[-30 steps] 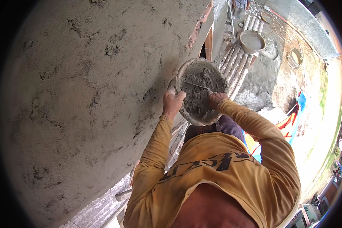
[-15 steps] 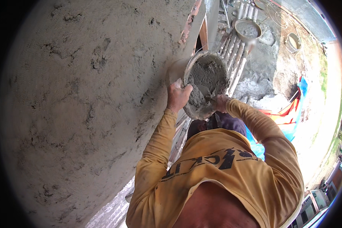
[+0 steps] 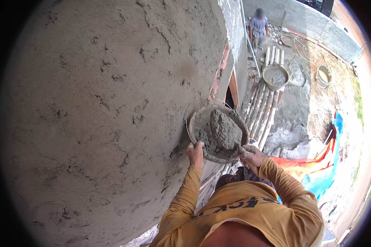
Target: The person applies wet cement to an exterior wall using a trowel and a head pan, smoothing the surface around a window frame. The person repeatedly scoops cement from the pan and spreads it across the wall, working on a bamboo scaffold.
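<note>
Looking down through the head camera, I had my left hand clamped on the near rim of the mortar pan, its grip closed around the edge, and my right hand closed on the rim opposite. The pan sat raised just beside the plastered wall, with the heap of wet mortar piled toward its right. I judged it best to hold both rims level and close to the wall, so the heavy heap could not slide off toward the log scaffold below.
</note>
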Tool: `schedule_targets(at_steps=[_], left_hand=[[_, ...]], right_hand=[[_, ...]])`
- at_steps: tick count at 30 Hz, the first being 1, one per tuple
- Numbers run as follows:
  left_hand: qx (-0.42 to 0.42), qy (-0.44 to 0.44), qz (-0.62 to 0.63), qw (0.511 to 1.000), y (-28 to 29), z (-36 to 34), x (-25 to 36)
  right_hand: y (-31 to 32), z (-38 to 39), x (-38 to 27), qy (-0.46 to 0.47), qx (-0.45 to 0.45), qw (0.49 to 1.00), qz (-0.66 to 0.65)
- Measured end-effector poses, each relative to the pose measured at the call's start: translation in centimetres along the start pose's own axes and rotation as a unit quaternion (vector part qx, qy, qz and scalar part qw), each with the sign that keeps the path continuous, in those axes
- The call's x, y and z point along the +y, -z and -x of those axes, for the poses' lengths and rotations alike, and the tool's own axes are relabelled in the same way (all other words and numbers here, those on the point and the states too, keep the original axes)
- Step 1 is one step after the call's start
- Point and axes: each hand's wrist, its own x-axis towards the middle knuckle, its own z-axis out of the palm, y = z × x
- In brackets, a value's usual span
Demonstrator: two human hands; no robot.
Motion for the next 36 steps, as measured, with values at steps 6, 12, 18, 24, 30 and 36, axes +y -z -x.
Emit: schedule_targets(at_steps=[6,12,18,24,30,36], left_hand=[[0.026,-0.011,0.023,0.999,-0.9,-1.7,-5.3],[0.033,0.001,0.033,0.999,-0.2,0.4,-5.5],[0.038,0.019,0.028,0.999,-1.2,0.7,-6.7],[0.061,-0.024,0.068,0.996,-1.8,0.5,-6.3],[0.012,-0.065,0.008,0.998,-3.6,-2.0,-5.4],[-0.109,-0.08,-0.064,0.989,-4.9,-1.8,-1.4]], right_hand=[[-2.1,-1.9,-13.1,0.321,0.123,0.928,-0.144],[-2.2,-5.7,-35.1,0.655,0.419,0.621,-0.099],[-1.6,-10.7,-51.0,0.693,0.519,0.497,-0.06],[-9.1,-17.7,-32.9,0.502,0.269,0.715,0.406],[0.8,-6.9,-16.2,0.245,0.041,0.865,0.436],[10.2,-8.0,-4.2,-0.052,-0.038,0.749,0.66]])
